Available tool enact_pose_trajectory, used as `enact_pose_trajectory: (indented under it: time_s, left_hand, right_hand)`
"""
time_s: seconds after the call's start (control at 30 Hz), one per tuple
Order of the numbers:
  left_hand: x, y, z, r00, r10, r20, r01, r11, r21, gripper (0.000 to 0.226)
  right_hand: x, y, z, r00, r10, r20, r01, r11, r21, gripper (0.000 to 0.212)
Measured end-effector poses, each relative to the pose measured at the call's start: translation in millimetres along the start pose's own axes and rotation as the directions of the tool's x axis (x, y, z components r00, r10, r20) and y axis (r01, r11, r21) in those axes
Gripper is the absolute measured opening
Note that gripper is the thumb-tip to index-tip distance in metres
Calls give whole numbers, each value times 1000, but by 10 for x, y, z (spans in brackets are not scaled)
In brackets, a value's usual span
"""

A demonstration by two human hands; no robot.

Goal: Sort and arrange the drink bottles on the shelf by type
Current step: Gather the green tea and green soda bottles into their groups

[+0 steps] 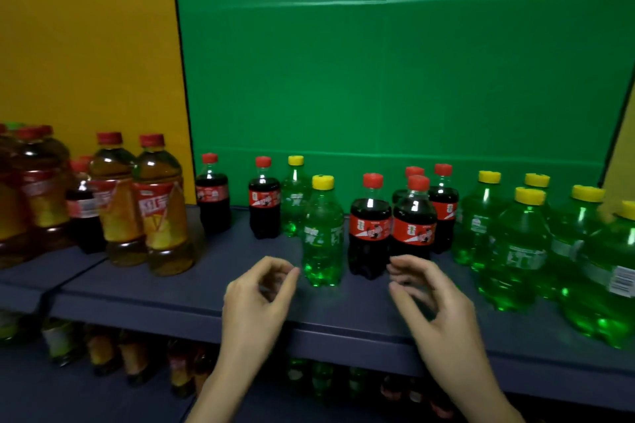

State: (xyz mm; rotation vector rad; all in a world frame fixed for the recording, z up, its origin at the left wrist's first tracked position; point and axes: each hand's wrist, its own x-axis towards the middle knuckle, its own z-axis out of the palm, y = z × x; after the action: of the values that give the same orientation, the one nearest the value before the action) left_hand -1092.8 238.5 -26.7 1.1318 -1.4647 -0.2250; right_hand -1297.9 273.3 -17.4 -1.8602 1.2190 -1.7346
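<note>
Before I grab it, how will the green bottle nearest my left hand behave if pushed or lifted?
The green bottle looks full nearly to the neck, so likely heavy for its size and firm. Tall on a narrow base, it may tip if pushed near the yellow cap. Once tipped, its round body would probably roll.
</note>
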Motion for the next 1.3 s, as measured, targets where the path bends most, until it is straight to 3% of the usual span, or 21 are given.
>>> enact_pose_trajectory:
  time_s: [0.1, 0.2, 0.33, 0.43, 0.53, 0.8, 0.97, 1.2, 1.3]
  left_hand:
    - [240, -218, -159, 998, -23, 64, 20, 998, 55, 12]
    - [521, -395, -175, 990, -18, 143, 8, 997, 72, 9]
    - [889, -530, -21, 967, -7, 255, -4, 999, 41, 35]
    - [1135, -630, 160, 947, 14, 322, -2, 999, -37, 51]
    - [1306, -704, 363, 928, 16, 371, -8, 1000, -24, 70]
    - [1546, -712, 764, 927, -115, 356, 90, 992, 87, 89]
    - [1644, -760, 907, 933, -173, 315, 163, 985, 59, 76]
    - [1543, -635, 733, 934, -120, 336, 86, 990, 114, 72]
    - [1498, -506, 485, 964, -34, 265, 17, 998, 67, 71]
  right_hand:
    - [123, -55, 432, 997, 5, 73, -5, 1000, 3, 43]
    - [247, -29, 804, 999, 20, 51, -15, 996, -92, 59]
    - [403, 17, 1125, 994, 70, -83, -83, 984, -159, 76]
    - [536, 90, 1256, 987, 128, -96, -145, 968, -204, 82]
    - [609, 162, 1298, 980, 185, -72, -196, 957, -214, 75]
    - [558, 155, 1272, 978, 177, -107, -197, 953, -229, 69]
    - [528, 117, 1252, 973, 184, -138, -212, 951, -227, 68]
    - [401, -43, 1108, 961, 204, -189, -234, 960, -155, 68]
    - [283, -140, 880, 963, 194, -187, -218, 969, -115, 61]
